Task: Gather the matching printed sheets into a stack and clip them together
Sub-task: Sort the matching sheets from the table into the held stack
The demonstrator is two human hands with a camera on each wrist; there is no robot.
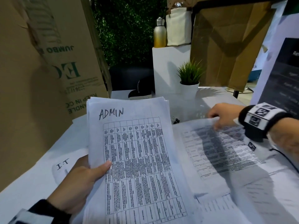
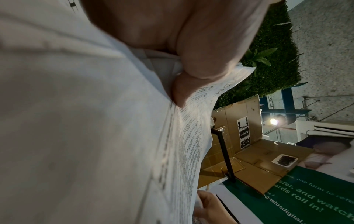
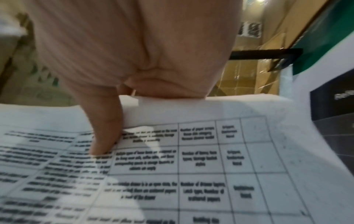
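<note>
My left hand (image 1: 84,177) grips a thick stack of printed sheets (image 1: 137,151) by its left edge, thumb on top; the top sheet has a table and "ADMIN" handwritten on it. In the left wrist view the thumb (image 2: 191,84) presses on the stack (image 2: 95,136). My right hand (image 1: 221,115) pinches the far edge of a loose printed sheet (image 1: 218,151) lying on the table at right, lifting it slightly. In the right wrist view a fingertip (image 3: 103,145) lies on that sheet (image 3: 191,166). A black binder clip (image 1: 176,119) lies just beyond the stack.
A sheet marked "I.T" (image 1: 62,165) lies at left on the white table (image 1: 32,191). A tall cardboard box (image 1: 40,62) stands at left. A potted plant (image 1: 189,81), a white pedestal (image 1: 168,67) with a bottle (image 1: 159,33), and brown cardboard (image 1: 226,46) stand behind. More printed sheets (image 1: 226,207) lie at front right.
</note>
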